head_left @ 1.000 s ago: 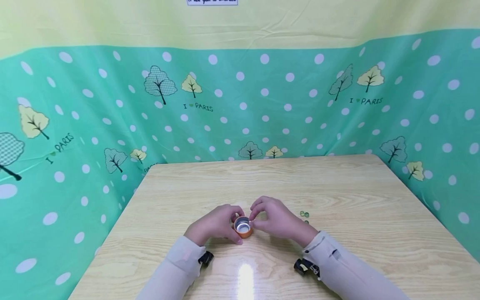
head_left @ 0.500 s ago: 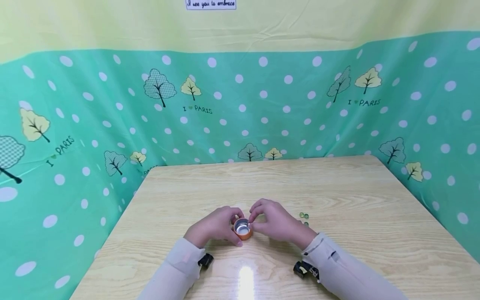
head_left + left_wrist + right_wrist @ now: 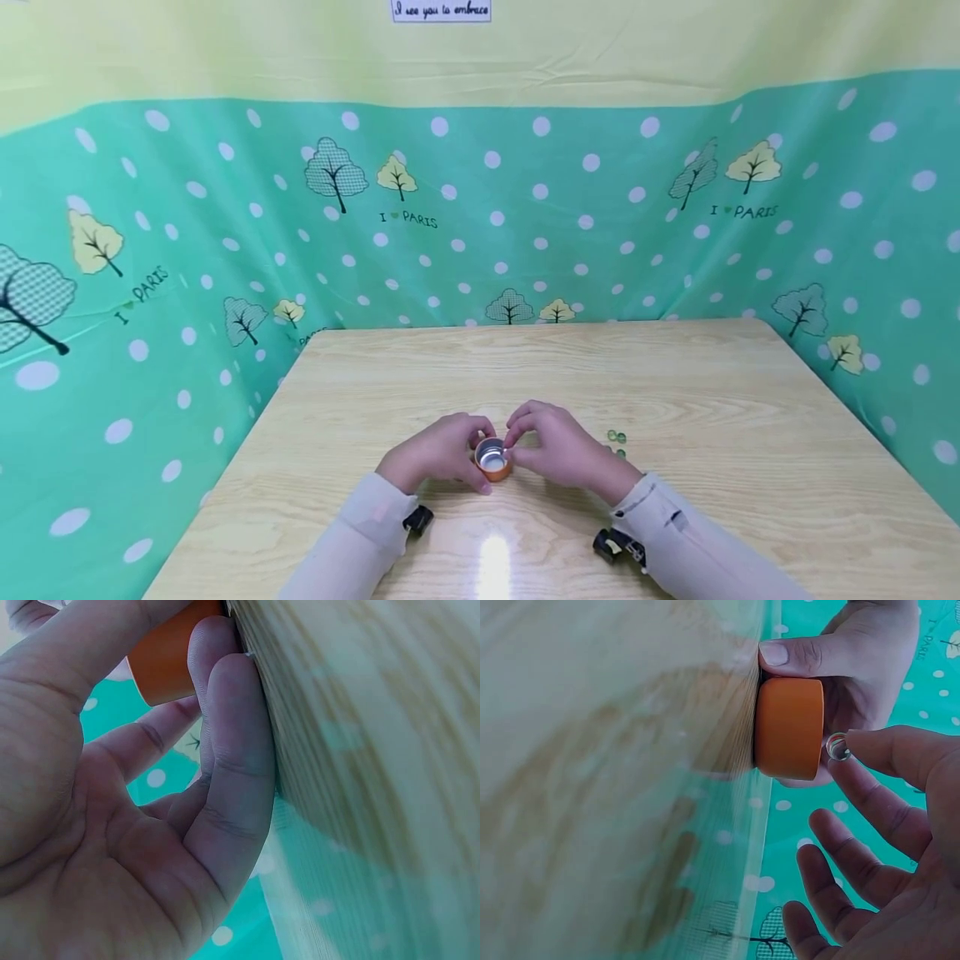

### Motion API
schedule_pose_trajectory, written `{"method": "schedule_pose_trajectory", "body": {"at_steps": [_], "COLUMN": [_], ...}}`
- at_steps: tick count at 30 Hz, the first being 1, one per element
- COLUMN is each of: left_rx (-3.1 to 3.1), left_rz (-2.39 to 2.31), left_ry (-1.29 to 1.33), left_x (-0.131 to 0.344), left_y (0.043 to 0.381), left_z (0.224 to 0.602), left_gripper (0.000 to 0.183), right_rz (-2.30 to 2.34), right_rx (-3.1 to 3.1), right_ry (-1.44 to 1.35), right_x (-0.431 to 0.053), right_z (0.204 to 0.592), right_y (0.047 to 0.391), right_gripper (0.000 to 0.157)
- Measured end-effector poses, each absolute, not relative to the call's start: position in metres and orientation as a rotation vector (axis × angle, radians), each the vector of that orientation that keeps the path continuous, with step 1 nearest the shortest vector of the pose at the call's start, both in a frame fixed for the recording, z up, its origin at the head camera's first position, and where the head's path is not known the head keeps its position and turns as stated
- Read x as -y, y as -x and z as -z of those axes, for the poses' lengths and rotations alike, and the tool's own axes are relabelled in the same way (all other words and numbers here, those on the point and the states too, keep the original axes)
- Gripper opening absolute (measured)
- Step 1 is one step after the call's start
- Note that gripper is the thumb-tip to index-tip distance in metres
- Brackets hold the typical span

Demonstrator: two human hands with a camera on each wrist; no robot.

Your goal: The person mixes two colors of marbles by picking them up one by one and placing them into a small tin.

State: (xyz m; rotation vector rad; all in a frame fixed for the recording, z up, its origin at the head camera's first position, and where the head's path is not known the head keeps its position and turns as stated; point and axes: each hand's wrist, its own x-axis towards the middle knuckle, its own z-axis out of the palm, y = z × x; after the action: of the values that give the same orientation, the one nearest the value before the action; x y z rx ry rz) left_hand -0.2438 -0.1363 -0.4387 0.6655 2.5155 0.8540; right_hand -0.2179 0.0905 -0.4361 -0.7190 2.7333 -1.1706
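A small orange cup [image 3: 497,477] with a silvery inside stands upright on the wooden table. My left hand [image 3: 442,454] holds it from the left, thumb in front and fingers behind. The cup's orange wall [image 3: 169,656] shows between thumb and fingers in the left wrist view. On the other side, my right hand [image 3: 555,446] pinches a clear glass marble [image 3: 838,747] between thumb and index finger, right at the cup's rim. Its other fingers [image 3: 859,859] are spread loosely.
Several green glass marbles [image 3: 617,437] lie on the table [image 3: 697,500] just right of my right hand. A green curtain [image 3: 540,208] with white dots and printed trees hangs behind the table and along its sides.
The head view has shifted slightly. Both hands keep their places at the cup, and the right fingertips stay at its rim.
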Motion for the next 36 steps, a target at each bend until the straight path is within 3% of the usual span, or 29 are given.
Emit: {"method": "schedule_pose_trajectory", "body": {"at_steps": [36], "left_rx": [-2.510], "left_rz": [-0.850], "left_ry": [-0.648], "left_x": [0.134], "left_y": [0.245], "left_z": [0.437], "left_gripper": [0.055], "right_rz": [1.152], "right_rx": [-2.800], "right_ry": [0.751], "right_x": [-0.100], "right_z": [0.435], "right_y": [0.220], "right_gripper": [0.011]}}
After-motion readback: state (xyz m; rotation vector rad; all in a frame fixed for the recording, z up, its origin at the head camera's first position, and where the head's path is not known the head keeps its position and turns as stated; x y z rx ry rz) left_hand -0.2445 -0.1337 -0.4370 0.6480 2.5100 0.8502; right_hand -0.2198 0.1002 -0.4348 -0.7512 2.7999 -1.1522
